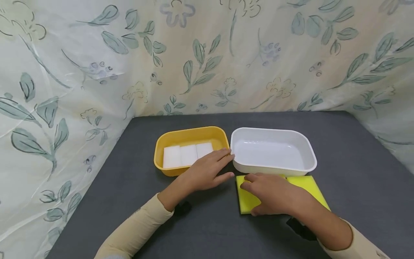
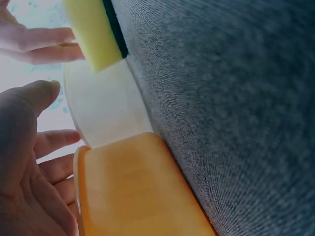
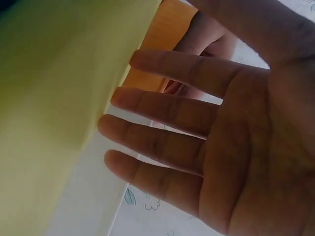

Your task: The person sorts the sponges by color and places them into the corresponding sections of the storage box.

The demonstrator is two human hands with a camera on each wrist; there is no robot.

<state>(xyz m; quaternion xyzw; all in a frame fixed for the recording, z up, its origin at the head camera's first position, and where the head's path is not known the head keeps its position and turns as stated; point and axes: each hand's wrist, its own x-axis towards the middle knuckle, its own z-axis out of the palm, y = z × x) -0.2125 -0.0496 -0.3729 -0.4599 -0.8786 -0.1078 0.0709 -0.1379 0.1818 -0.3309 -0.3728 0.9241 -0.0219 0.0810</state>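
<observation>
A yellow sponge [image 1: 308,185] with a dark green underside lies flat on the grey table, just in front of a white tub [image 1: 304,145]. My right hand [image 1: 268,192] rests on its left part with fingers nearly straight; in the right wrist view the right hand [image 3: 167,142] is spread beside the yellow sponge [image 3: 49,98]. My left hand [image 1: 210,169] lies flat, fingers straight, at the near right corner of a yellow tub [image 1: 161,144] that holds three white sponges [image 1: 187,154]. It grips nothing. The left wrist view shows the left hand [image 2: 24,162] beside the yellow tub [image 2: 138,191].
The two tubs stand side by side at the table's middle, and the white tub [image 2: 106,108] holds nothing. A floral curtain [image 1: 97,72] hangs behind and to both sides. Bare grey table [image 1: 355,151] extends to the right, left and front.
</observation>
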